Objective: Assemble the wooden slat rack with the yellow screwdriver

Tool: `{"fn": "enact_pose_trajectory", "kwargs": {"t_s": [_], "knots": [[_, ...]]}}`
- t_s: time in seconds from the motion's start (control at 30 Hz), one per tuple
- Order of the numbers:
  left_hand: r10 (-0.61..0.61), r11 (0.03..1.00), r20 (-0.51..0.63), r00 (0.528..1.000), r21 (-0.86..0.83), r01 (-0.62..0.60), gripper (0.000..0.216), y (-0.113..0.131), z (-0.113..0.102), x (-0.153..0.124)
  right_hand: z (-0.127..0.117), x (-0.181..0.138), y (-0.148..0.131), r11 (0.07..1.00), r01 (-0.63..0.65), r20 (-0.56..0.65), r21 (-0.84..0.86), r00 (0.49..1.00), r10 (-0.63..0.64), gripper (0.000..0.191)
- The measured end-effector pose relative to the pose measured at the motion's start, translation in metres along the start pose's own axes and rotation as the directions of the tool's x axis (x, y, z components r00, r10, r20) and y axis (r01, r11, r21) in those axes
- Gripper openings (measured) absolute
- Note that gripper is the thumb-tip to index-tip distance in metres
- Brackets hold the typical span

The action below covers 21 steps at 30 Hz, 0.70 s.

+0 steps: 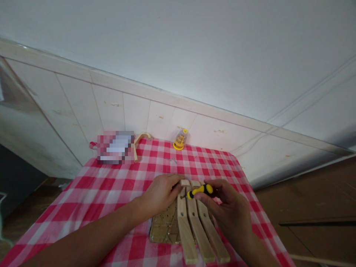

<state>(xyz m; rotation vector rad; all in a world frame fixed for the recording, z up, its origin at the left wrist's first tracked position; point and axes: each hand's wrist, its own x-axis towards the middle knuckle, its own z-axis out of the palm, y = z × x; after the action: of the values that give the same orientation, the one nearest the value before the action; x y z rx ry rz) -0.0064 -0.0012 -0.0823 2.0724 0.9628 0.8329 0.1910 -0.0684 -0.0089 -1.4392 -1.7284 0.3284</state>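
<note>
Your right hand grips the screwdriver over the leftmost wooden piece; your left hand is clamped on that piece's far end. It overhangs the brown board on the near side.

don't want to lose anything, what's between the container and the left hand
In the head view, small metal pieces lie on the checked cloth between the container and the left hand.

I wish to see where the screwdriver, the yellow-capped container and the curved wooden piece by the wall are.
Screwdriver [198,190], head view, middle of its handle.
Yellow-capped container [180,140], head view, middle of its body.
Curved wooden piece [135,151], head view, its straight lower leg.
</note>
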Motion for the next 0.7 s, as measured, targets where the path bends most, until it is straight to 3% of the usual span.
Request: {"fn": "enact_pose_trajectory", "kwargs": {"t_s": [0.5,0.7], "knots": [[-0.006,1.0,0.012,1.0,0.02,0.005,0.026,0.001,-0.001,0.0,-0.005,0.005,-0.001,1.0,0.012,0.076,-0.009,0.997,-0.012,0.026],[0.001,1.0,0.002,1.0,0.012,-0.001,0.027,0.0,0.0,0.0,-0.001,0.009,-0.012,0.992,0.128,0.086,0.02,0.988,-0.129,0.017]]}}
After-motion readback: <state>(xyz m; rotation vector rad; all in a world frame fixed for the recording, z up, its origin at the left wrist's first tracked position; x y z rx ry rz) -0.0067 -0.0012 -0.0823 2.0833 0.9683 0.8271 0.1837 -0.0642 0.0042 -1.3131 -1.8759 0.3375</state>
